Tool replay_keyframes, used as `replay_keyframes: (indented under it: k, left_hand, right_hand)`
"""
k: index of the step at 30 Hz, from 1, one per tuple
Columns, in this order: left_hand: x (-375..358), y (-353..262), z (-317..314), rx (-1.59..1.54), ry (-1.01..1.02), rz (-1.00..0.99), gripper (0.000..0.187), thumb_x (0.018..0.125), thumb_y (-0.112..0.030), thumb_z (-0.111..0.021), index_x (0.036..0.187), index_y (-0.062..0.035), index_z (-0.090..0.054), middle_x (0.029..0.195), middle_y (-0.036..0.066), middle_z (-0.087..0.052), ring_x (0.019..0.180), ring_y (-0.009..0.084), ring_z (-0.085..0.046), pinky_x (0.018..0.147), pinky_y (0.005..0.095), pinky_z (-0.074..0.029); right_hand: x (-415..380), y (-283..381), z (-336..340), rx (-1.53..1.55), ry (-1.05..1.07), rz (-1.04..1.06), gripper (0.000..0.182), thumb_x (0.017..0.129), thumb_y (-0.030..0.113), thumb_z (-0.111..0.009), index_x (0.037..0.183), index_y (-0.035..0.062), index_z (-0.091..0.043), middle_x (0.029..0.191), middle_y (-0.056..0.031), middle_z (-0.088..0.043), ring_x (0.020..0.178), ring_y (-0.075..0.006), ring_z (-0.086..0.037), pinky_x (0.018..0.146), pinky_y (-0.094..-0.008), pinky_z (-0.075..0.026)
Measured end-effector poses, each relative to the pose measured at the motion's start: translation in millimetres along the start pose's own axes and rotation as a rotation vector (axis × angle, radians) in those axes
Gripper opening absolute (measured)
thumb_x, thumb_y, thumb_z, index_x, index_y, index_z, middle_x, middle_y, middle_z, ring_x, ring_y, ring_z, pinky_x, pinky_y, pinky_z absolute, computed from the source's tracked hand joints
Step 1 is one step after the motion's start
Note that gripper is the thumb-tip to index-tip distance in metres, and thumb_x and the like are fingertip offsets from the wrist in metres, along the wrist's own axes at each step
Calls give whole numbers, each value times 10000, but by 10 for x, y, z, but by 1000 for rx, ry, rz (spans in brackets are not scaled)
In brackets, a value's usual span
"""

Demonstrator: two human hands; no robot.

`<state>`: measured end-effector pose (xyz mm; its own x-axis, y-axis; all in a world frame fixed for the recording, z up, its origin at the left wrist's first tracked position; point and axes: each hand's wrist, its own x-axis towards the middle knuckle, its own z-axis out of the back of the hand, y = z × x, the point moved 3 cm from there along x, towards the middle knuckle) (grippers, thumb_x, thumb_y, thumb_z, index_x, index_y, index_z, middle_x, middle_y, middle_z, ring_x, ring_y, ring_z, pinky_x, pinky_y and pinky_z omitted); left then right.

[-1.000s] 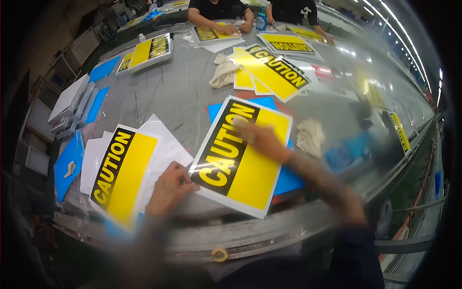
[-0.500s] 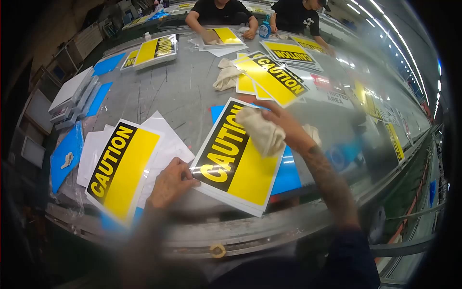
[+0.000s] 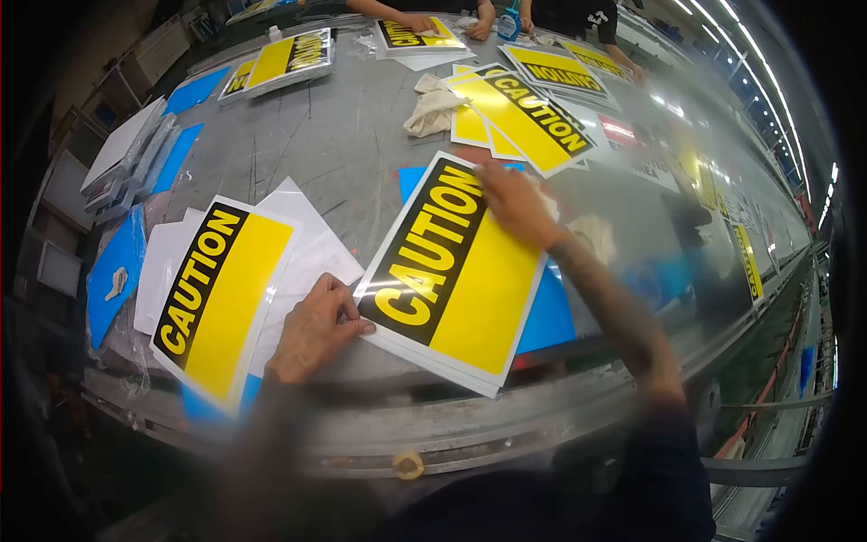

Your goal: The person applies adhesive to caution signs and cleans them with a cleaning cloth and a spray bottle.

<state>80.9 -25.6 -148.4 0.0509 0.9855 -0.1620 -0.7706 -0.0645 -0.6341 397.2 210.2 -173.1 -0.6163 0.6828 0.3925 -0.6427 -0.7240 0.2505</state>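
Observation:
A stack of yellow and black CAUTION signs (image 3: 479, 316) lies tilted in front of me, its sheets slightly fanned at the lower edge. My left hand (image 3: 316, 327) has its fingers curled, with thumb and forefinger pinching the stack's left corner. At the upper right edge of the top sign, my right hand (image 3: 522, 206) presses down on a pale cloth (image 3: 549, 204). Most of that cloth is hidden by the hand. Another CAUTION sign (image 3: 239, 298) lies to the left, over white sheets (image 3: 302, 237).
Blue sheets (image 3: 547, 316) show beneath the stack. Beyond it lie more CAUTION signs (image 3: 533, 122) and a crumpled cloth (image 3: 435, 107). A blue bottle (image 3: 509, 23) stands at the far side near two co-workers' hands. The table's metal edge (image 3: 506, 443) runs close to me.
My right hand has moved slightly up along the sign's edge with the cloth, uncovering the lettering and yellow area. My left hand keeps the same corner. The view has tilted down a little.

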Motion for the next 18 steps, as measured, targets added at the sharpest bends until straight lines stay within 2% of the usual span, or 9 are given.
replay_keyframes:
  k: [2, 3, 4, 6, 9, 11, 14, 16, 18]
  left_hand:
    - [-23, 57, -7, -13, -24, -23, 318, 869, -268, -920, 905, -57, -685, 1156, 95, -626, 968, 309, -691, 886, 424, -561]
    - [1, 59, -24, -26, -36, -43, 316, 870, -267, -918, 904, -57, -685, 1152, 97, -625, 964, 309, -689, 882, 424, -560]
    - [11, 56, -34, -33, -36, -25, 324, 852, -255, -934, 895, -61, -678, 1154, 97, -636, 1000, 311, -688, 890, 417, -558]
    - [25, 42, -13, -32, -20, 1, 347, 816, -231, -966, 877, -71, -665, 1158, 98, -658, 1072, 314, -684, 906, 402, -555]
    - [33, 3, -14, -54, -25, -6, 349, 807, -200, -969, 873, -59, -657, 1146, 98, -658, 1065, 312, -685, 904, 401, -559]
    - [11, 76, -27, -58, -45, -75, 323, 858, -251, -913, 895, -40, -672, 1118, 95, -624, 928, 298, -685, 844, 435, -554]
    - [14, 21, 5, -18, -9, -9, 335, 862, -270, -917, 898, -46, -672, 1138, 94, -636, 973, 312, -712, 855, 445, -567]
    - [-5, 46, -14, 2, -9, 5, 346, 865, -300, -923, 889, -61, -674, 1162, 80, -648, 1003, 326, -725, 877, 454, -578]
    - [24, 52, -17, 4, -11, -2, 345, 867, -308, -923, 884, -67, -675, 1169, 73, -649, 994, 327, -723, 878, 455, -580]
  right_hand:
    - [86, 2, -49, -8, 182, -132, 443, 1075, 141, -571, 1487, -21, -590, 1468, -240, -653, 1374, -427, -607, 1204, -532, -443]
    - [-133, 188, -339, 25, -68, 98, 463, 1079, 165, -593, 1520, 22, -587, 1500, -229, -643, 1362, -423, -613, 1200, -530, -453]
    - [-300, 801, -209, 180, 14, 148, 476, 1074, 158, -601, 1529, 19, -581, 1544, -221, -617, 1402, -417, -598, 1241, -528, -422]
    - [-570, 1641, -115, 8, 169, 321, 485, 1073, 144, -609, 1544, 33, -574, 1589, -215, -587, 1456, -407, -572, 1284, -523, -374]
    - [-374, 1086, -85, 261, 188, 49, 551, 1076, 205, -622, 1592, 37, -532, 1605, -223, -582, 1479, -412, -559, 1279, -523, -374]
    - [-186, 395, -46, 94, 132, -75, 600, 1058, 292, -664, 1596, 50, -550, 1612, -195, -591, 1492, -409, -543, 1244, -518, -396]
    - [-231, 160, -44, -130, -16, 6, 587, 1054, 297, -666, 1580, 54, -569, 1638, -174, -572, 1481, -371, -543, 1249, -546, -369]
    - [-430, 886, -82, 84, 103, -46, 573, 1062, 267, -644, 1596, 79, -559, 1645, -165, -566, 1483, -365, -546, 1249, -560, -373]
    - [-781, 1829, -79, 113, 248, 195, 552, 1054, 232, -636, 1588, 110, -572, 1621, -164, -582, 1457, -375, -566, 1227, -580, -406]
